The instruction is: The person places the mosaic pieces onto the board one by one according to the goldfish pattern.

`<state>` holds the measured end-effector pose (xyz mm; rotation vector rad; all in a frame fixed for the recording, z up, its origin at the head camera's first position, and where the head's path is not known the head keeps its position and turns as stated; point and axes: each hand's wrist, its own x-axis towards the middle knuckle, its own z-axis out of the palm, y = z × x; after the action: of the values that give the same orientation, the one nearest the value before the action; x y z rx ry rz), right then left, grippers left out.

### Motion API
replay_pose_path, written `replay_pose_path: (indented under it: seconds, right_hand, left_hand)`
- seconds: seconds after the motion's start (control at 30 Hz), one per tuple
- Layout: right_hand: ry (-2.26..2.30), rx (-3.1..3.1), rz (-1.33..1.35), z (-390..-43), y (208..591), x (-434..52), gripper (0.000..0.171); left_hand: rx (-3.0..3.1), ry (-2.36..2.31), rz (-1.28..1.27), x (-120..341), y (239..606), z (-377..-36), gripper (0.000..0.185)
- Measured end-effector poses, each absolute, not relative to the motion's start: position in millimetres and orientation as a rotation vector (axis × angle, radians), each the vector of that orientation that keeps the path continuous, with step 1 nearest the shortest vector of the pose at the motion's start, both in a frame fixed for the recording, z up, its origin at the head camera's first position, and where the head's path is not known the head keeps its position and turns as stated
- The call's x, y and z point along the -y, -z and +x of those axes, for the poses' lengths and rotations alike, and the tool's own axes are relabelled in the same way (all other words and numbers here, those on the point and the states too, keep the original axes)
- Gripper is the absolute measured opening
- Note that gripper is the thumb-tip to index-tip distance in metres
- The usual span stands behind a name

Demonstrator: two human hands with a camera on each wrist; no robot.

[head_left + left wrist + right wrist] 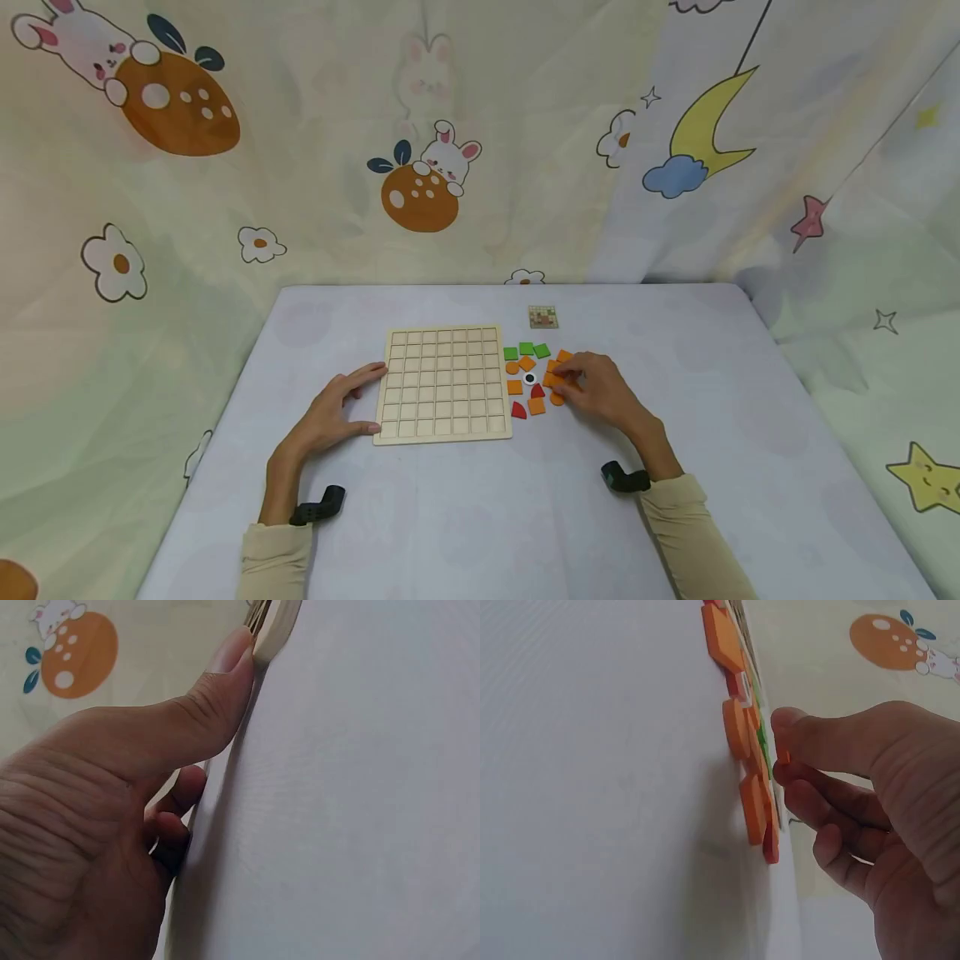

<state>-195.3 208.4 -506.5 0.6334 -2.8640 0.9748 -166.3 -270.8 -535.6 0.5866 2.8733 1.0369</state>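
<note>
A pale wooden grid board (442, 383) lies flat mid-table. My left hand (352, 404) rests at its left side, fingers along the edge. Its thumb (225, 667) presses the board's near corner (274, 626). To the right of the board lies a loose cluster of flat pieces: green squares (526, 349), orange shapes (536, 406), red shapes (517, 410) and a black-and-white ring (530, 378). My right hand (572, 385) sits on the cluster's right part. There thumb and forefinger pinch a small orange piece (784, 757), beside other orange pieces (739, 727).
A small pattern card (542, 317) lies behind the pieces. The lilac table (480, 517) is bounded by a printed cloth backdrop (480, 167) at the back and both sides. Black wrist mounts (318, 504) sit on both forearms.
</note>
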Motion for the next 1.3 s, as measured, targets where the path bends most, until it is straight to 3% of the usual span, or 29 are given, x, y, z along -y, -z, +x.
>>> replay_pose_path:
  seconds: [0.97,1.3]
  right_hand:
    - [-1.224,2.707,1.056,-210.5,495.3,-116.4,0.024]
    - [-1.070,2.751,1.169,-216.9,492.4,-73.0,0.020]
  left_hand:
    - [-2.828,-1.152,0.537,272.8,539.2,-167.5,0.097]
    - [-2.819,-1.173,0.525,274.6,541.2,-165.1,0.097]
